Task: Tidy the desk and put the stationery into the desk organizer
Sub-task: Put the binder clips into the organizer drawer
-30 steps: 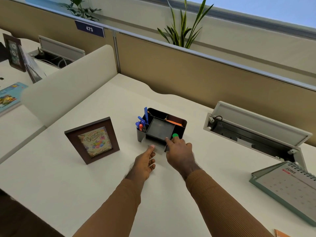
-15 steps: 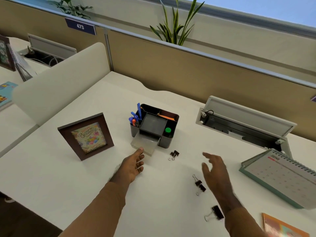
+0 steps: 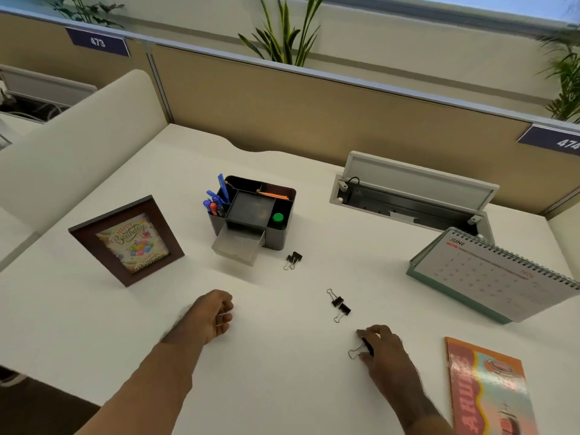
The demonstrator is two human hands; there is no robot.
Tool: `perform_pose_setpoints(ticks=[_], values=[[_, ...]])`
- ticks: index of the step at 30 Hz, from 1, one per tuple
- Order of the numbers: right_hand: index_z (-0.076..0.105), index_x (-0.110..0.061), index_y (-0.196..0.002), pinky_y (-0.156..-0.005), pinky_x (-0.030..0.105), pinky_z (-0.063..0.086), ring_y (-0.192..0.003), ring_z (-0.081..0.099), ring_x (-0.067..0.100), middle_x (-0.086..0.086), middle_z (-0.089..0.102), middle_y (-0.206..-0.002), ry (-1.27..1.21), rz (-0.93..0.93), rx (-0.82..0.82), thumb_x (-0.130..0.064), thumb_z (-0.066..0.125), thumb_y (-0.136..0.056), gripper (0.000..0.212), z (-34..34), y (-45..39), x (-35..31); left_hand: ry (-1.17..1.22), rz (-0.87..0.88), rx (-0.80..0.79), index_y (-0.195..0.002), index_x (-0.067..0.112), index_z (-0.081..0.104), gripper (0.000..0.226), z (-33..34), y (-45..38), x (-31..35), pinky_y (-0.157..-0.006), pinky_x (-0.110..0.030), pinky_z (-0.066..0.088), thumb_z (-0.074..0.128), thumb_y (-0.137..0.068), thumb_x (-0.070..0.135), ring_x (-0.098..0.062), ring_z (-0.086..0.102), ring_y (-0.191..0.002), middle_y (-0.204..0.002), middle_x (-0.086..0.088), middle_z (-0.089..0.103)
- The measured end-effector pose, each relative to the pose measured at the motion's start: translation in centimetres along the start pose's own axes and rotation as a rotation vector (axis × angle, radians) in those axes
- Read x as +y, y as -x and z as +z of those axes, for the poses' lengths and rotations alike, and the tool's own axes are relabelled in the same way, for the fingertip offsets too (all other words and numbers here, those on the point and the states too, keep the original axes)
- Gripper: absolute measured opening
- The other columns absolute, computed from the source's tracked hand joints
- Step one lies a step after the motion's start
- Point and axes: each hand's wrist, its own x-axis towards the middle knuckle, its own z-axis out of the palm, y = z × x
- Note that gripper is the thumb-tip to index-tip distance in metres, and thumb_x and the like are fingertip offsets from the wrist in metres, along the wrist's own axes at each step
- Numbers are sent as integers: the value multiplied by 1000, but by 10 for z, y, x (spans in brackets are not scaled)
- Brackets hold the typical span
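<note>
1. Now the right hand point(image 3: 384, 353) is down on the desk point(image 3: 282, 372), fingers curled round a binder clip point(image 3: 357, 350) — its wire loop pokes out on the thumb side, though whether it has left the surface cannot be told.
2. Left hand point(image 3: 212, 315) rests near the front edge, loosely curled, holding nothing.
3. Organizer point(image 3: 279, 238) sits mid-desk, its clear drawer point(image 3: 237, 248) pulled out toward the person; pens point(image 3: 215, 200) stand in its left pocket, a green cap point(image 3: 278, 217) in its right.
4. Loose clips: a touching pair point(image 3: 339, 306) between hand and organizer, and another clip point(image 3: 293, 260) just beside the drawer's right corner.
5. Risks, as a judgement — the grip looks to be on the clip's edge, so the springy wire could let it twist free and skid toward the booklet point(image 3: 489, 390).
6. Carrying it forward, the wrist passes over the pair and could scatter them.
7. Dropped hard, the clip may bounce off the shallow drawer, or nudge the light organizer back.
</note>
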Motion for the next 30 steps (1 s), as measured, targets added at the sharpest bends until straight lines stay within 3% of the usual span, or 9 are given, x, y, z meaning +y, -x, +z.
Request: perform_pose_setpoints(ticks=[5,10,12,15,22,25,28,30], values=[[64,-31,-106,-78,22,43,-97,50,13,-11,47,-104,-96,24,-44,-19,71,-79,30,-2,-5,-1,-82,126,-56,-90,7,65,9,19,30,-17,-53,-27,42,60,-89,14,-19,52,-62,-85,-8,62],[61,-31,-76,-63,12,43,-73,60,5,-3,59,-90,-391,101,-59,-9,78,-73,28,-8,-8,-12,-262,261,-275,-101,10,67,17,49,55,-41,-58,-28,51,59,-87,6,-17,60,-64,-90,-8,67],[67,-20,-80,-66,20,52,-63,65,7,4,71,-77,-604,155,-94,-7,77,-75,18,-12,-9,-28,-337,357,-331,-110,13,66,22,61,58,-52,-68,-27,56,62,-89,13,-14,64,-77,-97,-4,67],[69,-4,-92,-67,28,57,-70,71,21,12,73,-77,-996,170,-140,2,73,-79,15,-20,-7,-62,-357,446,-387,-120,17,65,33,74,62,-58,-87,-29,56,68,-87,21,-10,64,-91,-107,0,67],[66,-2,-99,-67,29,59,-72,71,26,16,67,-80,-1118,72,-141,6,73,-77,25,-31,-13,-115,-213,466,-429,-98,2,71,13,72,66,-33,-77,-27,57,65,-88,8,-22,72,-87,-95,-16,73],[68,-12,-103,-71,32,60,-81,71,21,6,71,-91,-1040,43,-112,-8,73,-81,23,-35,-20,-121,-189,533,-348,-89,4,72,6,65,66,-14,-71,-27,57,68,-85,4,-24,70,-84,-89,-17,72],[68,-19,-105,-70,34,60,-88,67,17,0,70,-98,-985,89,-7,-22,68,-87,18,-37,-31,-105,-273,766,-33,-83,16,71,8,47,50,19,-68,-30,56,73,-81,8,-18,66,-72,-78,-6,70],[68,-25,-100,-73,36,58,-86,68,15,-1,72,-97,-924,149,93,-22,66,-88,12,-37,-38,-86,-449,949,186,-89,19,70,7,29,41,44,-64,-22,53,72,-83,18,-10,64,-68,-78,1,71]])
